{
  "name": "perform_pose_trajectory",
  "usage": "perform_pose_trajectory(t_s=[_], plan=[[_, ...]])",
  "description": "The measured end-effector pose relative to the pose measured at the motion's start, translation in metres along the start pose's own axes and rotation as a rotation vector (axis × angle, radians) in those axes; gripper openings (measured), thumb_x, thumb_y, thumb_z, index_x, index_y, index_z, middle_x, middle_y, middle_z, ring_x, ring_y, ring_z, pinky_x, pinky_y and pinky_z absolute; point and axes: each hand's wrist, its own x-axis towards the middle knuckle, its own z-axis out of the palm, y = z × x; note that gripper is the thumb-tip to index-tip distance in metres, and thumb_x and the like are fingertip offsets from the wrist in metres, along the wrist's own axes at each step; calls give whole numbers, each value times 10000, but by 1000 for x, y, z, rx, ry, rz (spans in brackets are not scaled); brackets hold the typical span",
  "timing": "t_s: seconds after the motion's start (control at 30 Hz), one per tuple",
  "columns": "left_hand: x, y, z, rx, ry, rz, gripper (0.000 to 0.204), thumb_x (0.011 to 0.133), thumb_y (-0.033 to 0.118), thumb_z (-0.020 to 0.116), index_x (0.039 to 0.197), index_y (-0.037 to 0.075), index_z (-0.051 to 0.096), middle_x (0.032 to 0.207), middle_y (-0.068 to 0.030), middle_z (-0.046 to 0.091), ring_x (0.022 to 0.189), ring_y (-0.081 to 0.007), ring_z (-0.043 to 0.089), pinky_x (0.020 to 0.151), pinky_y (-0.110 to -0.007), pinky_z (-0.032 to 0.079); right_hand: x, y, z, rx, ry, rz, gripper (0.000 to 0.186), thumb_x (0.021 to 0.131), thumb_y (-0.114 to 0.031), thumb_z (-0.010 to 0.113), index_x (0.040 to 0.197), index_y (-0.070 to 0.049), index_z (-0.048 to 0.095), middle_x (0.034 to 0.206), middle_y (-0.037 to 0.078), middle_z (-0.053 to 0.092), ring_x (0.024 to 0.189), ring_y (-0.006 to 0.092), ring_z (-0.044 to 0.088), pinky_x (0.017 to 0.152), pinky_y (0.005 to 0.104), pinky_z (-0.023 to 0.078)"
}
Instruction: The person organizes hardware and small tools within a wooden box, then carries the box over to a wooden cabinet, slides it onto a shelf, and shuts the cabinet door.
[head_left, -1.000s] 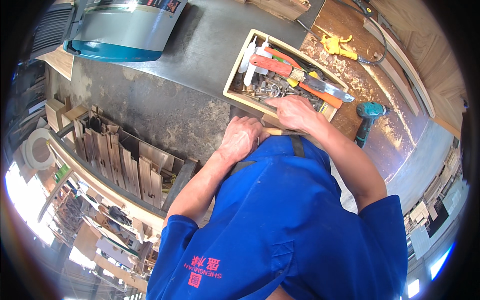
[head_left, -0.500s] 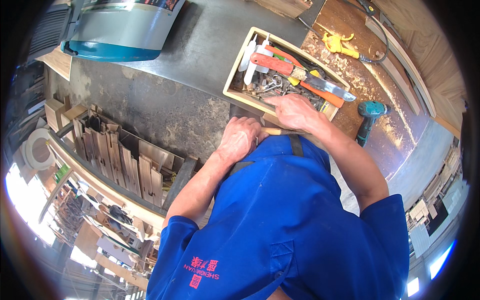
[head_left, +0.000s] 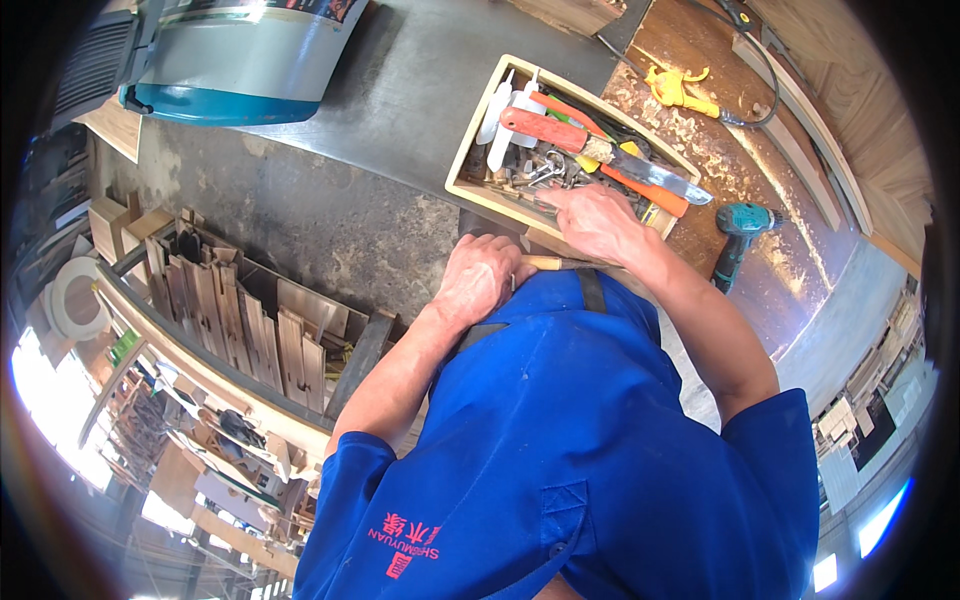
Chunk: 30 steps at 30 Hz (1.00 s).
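Observation:
Close to my waist, my left hand is closed round a pale wooden handle that sticks out to the right of its fingers. What the handle belongs to is hidden. My right hand reaches over the near rim of a wooden box, its fingers stretched into loose small metal parts; no held thing shows, and the fingertips are partly hidden. Across the box lies a knife-like tool with a red handle. White nozzle bottles and an orange-handled tool lie in it too.
Right of the box a teal cordless drill lies on a bench strewn with wood shavings. Beyond it are a yellow air gun with a dark hose and wooden strips. A grey-and-teal machine stands far left; wood offcuts fill a bin at left.
My right hand has shifted slightly right and farther into the box, its fingers now lower among the metal parts. My left hand stays in place on the wooden handle.

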Motion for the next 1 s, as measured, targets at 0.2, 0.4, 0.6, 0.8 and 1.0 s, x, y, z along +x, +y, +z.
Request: perform_pose_trajectory(t_s=[0.2, 0.4, 0.6, 0.8, 1.0], plan=[[0, 1, 0, -3, -9, -7, 330, 964, 358, 740, 811, 74, 671, 850, -105, 693, 867, -324, 672, 790, -480, 494, 22, 11, 19, 91, -89, -36, 514, 940, -108, 473, 1403, -86, 695, 1230, 272, 734, 1167, 422, 702, 1062, 495, 543], [-3, -1, 7, -7, 0, -21, 331, 963, 355, 740, 807, 72, 667, 850, -103, 693, 870, -326, 669, 794, -473, 494, 21, -13, -6, 153, -200, 88, 528, 935, -100, 483, 1427, -67, 673, 1321, 285, 694, 1275, 413, 651, 1111, 476, 508], [1, 2, 3, -16, -11, 3, 334, 959, 349, 743, 796, 71, 655, 839, -104, 690, 867, -327, 669, 793, -471, 494, 47, 2, 5, 192, -265, 55, 483, 936, -104, 513, 1379, -8, 679, 1358, 290, 680, 1295, 404, 646, 1108, 464, 504], [0, 2, 4, -13, -7, -2, 340, 953, 353, 750, 791, 72, 650, 832, -107, 685, 862, -332, 669, 792, -472, 497, 49, 9, -2, 203, -309, 17, 369, 933, -132, 545, 1238, 4, 701, 1198, 249, 734, 1165, 367, 701, 993, 452, 543], [2, 2, 4, -23, -8, -11, 329, 956, 344, 749, 799, 69, 659, 844, -112, 691, 859, -341, 673, 793, -477, 500, 27, 27, 0, 335, -223, -111, 254, 985, -188, 591, 1155, -27, 691, 1082, 201, 754, 1026, 371, 719, 890, 475, 550]])
